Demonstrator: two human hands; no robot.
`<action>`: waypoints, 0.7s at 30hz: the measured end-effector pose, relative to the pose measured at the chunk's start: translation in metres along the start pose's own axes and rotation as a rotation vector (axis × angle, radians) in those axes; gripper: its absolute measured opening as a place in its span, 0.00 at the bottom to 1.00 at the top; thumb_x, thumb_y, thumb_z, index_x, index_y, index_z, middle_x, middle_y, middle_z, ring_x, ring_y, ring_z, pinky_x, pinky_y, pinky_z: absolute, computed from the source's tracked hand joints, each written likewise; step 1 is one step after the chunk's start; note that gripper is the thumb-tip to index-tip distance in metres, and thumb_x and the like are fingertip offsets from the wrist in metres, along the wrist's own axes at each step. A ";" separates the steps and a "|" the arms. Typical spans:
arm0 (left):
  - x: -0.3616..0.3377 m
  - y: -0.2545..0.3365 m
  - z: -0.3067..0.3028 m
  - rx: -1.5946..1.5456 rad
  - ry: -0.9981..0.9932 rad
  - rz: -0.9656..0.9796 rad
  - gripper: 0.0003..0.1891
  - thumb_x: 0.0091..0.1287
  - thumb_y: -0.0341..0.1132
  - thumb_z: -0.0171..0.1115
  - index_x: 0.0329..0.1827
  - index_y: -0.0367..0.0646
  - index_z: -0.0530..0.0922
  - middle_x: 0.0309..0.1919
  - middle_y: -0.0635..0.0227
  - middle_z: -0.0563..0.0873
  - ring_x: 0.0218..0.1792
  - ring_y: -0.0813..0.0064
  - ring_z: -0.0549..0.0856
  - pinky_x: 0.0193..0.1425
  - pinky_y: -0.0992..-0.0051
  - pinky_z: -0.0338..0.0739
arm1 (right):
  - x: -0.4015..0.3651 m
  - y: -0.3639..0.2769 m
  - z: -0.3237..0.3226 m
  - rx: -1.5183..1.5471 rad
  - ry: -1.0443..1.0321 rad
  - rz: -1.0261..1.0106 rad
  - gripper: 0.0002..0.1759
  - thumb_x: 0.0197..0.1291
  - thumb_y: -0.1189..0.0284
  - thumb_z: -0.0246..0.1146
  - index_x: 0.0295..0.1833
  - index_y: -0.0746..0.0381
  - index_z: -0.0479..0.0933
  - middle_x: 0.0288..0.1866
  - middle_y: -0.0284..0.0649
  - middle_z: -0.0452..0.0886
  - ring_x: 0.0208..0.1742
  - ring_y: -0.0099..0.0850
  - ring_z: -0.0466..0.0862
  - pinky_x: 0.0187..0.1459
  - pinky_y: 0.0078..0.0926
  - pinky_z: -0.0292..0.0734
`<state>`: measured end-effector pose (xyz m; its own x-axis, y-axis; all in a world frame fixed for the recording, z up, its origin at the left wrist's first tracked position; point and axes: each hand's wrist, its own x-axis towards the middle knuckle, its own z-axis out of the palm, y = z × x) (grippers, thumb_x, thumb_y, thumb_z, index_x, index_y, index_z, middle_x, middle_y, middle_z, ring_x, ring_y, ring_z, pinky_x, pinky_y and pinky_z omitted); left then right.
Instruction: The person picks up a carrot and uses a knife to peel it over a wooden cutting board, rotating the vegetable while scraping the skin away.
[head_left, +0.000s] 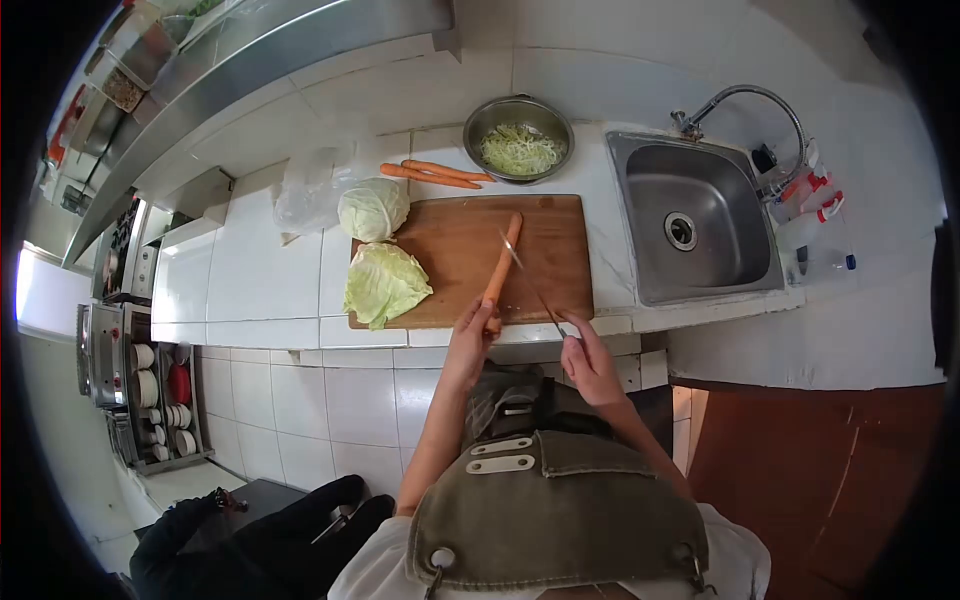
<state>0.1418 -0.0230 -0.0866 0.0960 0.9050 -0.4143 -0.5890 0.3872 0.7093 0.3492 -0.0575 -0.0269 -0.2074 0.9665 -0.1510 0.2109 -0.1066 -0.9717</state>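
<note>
Under both hands: white tiled tabletop (pixel 260 270), running on to either side.
Right of the right hand: steel sink (pixel 720 200), with a tap (pixel 745 95) over its far edge.
Just ahead of the hands: wooden cutting board (pixel 450 240), its near edge at the fingers.
Far beyond the hands: steel bowl (pixel 470 125) of shredded vegetable, past the board.
Left of the left hand: two cabbage halves (pixel 385 283), one on the board's left end, the other just beyond it.
Left hand (pixel 473 335): closed around the carrot's near end.
Right hand (pixel 590 365): closed on the knife handle.
Carrot (pixel 502 260): lies on the board, pointing away from the left hand.
Knife (pixel 530 280): the blade slants from the right hand across the carrot.
Spare carrots (pixel 440 174): two, between cabbage and bowl.
</note>
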 end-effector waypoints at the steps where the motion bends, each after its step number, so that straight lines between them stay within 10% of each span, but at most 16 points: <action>1: -0.001 0.001 0.000 -0.002 0.003 0.002 0.15 0.74 0.38 0.54 0.58 0.40 0.72 0.33 0.72 0.76 0.30 0.82 0.73 0.37 0.82 0.71 | 0.001 0.004 0.000 -0.105 0.052 -0.026 0.17 0.72 0.69 0.51 0.63 0.63 0.66 0.24 0.35 0.71 0.25 0.24 0.71 0.31 0.24 0.68; 3: -0.001 0.006 0.003 0.689 0.203 0.390 0.12 0.73 0.34 0.55 0.54 0.37 0.74 0.34 0.71 0.77 0.30 0.83 0.73 0.37 0.81 0.72 | 0.003 0.007 -0.001 -0.108 0.049 0.004 0.17 0.72 0.68 0.51 0.61 0.62 0.65 0.24 0.38 0.73 0.25 0.26 0.72 0.32 0.27 0.69; 12: -0.007 0.018 -0.002 0.247 0.046 -0.099 0.15 0.71 0.37 0.57 0.56 0.39 0.74 0.39 0.69 0.81 0.40 0.78 0.82 0.48 0.75 0.78 | -0.004 0.017 0.003 -0.157 0.030 -0.012 0.15 0.71 0.68 0.51 0.59 0.61 0.66 0.24 0.45 0.74 0.26 0.36 0.76 0.33 0.33 0.70; 21: -0.002 0.016 0.002 0.261 -0.042 -0.044 0.20 0.73 0.42 0.55 0.60 0.37 0.75 0.44 0.71 0.82 0.43 0.81 0.82 0.47 0.79 0.77 | -0.003 0.009 -0.006 -0.201 0.019 -0.017 0.15 0.71 0.69 0.52 0.60 0.61 0.67 0.23 0.45 0.74 0.25 0.36 0.76 0.32 0.32 0.69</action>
<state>0.1336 -0.0184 -0.0728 0.1531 0.8907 -0.4280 -0.3571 0.4537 0.8165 0.3573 -0.0602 -0.0338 -0.1953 0.9722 -0.1294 0.3943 -0.0430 -0.9180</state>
